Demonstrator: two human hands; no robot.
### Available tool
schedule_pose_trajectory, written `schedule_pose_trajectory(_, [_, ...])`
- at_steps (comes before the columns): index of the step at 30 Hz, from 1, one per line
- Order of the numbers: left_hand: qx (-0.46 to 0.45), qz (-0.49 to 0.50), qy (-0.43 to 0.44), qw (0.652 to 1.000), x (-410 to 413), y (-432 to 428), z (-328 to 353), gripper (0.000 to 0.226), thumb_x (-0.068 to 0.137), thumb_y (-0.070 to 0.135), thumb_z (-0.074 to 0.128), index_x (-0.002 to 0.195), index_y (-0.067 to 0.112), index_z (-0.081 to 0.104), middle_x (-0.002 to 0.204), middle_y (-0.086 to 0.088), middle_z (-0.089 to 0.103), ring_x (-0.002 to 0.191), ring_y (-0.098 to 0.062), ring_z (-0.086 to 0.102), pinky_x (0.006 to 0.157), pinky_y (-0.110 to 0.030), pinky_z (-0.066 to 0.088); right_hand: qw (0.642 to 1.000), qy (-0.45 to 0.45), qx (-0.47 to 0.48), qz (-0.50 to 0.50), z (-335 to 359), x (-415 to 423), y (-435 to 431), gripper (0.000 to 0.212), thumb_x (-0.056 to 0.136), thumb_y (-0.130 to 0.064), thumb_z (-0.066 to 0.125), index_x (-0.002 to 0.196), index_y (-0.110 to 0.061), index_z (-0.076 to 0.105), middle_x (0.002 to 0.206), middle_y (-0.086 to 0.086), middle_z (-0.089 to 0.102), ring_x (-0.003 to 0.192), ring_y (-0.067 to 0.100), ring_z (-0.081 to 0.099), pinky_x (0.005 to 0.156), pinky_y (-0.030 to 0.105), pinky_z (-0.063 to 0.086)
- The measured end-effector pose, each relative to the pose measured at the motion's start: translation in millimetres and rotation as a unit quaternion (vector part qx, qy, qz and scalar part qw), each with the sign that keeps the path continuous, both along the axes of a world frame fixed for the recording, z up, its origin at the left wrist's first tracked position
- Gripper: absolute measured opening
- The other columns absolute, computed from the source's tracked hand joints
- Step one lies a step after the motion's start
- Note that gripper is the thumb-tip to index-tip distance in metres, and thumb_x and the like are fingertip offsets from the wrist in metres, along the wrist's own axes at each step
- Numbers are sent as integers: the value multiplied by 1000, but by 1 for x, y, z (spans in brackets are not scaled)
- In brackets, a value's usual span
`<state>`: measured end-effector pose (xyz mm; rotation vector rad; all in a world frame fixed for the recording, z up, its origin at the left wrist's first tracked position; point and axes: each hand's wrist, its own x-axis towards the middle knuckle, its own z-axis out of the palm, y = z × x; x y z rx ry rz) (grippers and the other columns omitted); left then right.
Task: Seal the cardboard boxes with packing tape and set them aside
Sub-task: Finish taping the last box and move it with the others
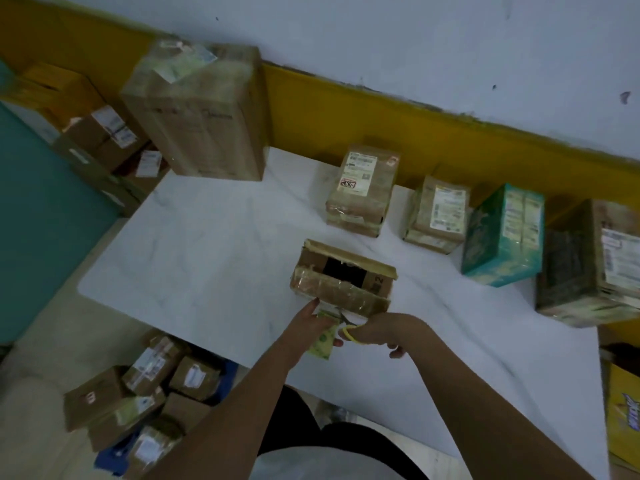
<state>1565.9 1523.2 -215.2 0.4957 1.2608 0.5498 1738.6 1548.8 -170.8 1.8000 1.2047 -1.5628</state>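
A small cardboard box [343, 277] lies in the middle of the white table [207, 244], with clear tape over its near side and a dark gap in its top. At the box's near edge my left hand [311, 323] holds a roll of packing tape [322, 342] with a strip running to the box. My right hand [377, 332] grips yellow-handled scissors [349, 329], their blades at the tape strip between the roll and the box.
Along the far wall stand a large taped carton [201, 112], two small labelled boxes [363, 192] [438, 214], a teal box [502, 235] and a bigger box [588, 265]. Several parcels [138, 393] are piled on the floor to the left. A yellow box [623, 417] sits at right.
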Motion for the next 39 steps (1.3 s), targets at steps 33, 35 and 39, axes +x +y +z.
schedule_pose_trajectory(33, [-48, -112, 66, 990, -18, 8, 1, 23, 93, 1, 56, 116, 3, 51, 103, -21, 72, 88, -39, 71, 64, -36, 57, 960, -149, 216, 102, -57, 62, -77, 31, 98, -29, 50, 116, -6, 61, 119, 10, 61, 110, 23, 62, 84, 25, 47])
schedule_pose_trajectory(35, [-39, -110, 52, 992, -13, 2, 2, 23, 94, -2, 53, 116, 3, 50, 105, -22, 72, 89, -40, 71, 64, -36, 57, 953, -164, 242, 76, -58, 62, -82, 26, 96, -27, 53, 110, -7, 63, 115, 9, 63, 106, 23, 63, 82, 26, 49])
schedule_pose_trajectory(39, [-6, -119, 32, 992, -6, -11, 16, 23, 94, -5, 52, 114, 4, 49, 106, -21, 72, 84, -36, 71, 64, -36, 58, 912, -133, 388, 22, -43, 44, -80, 20, 97, -37, 52, 93, -22, 65, 91, -6, 64, 85, 12, 64, 68, 24, 43])
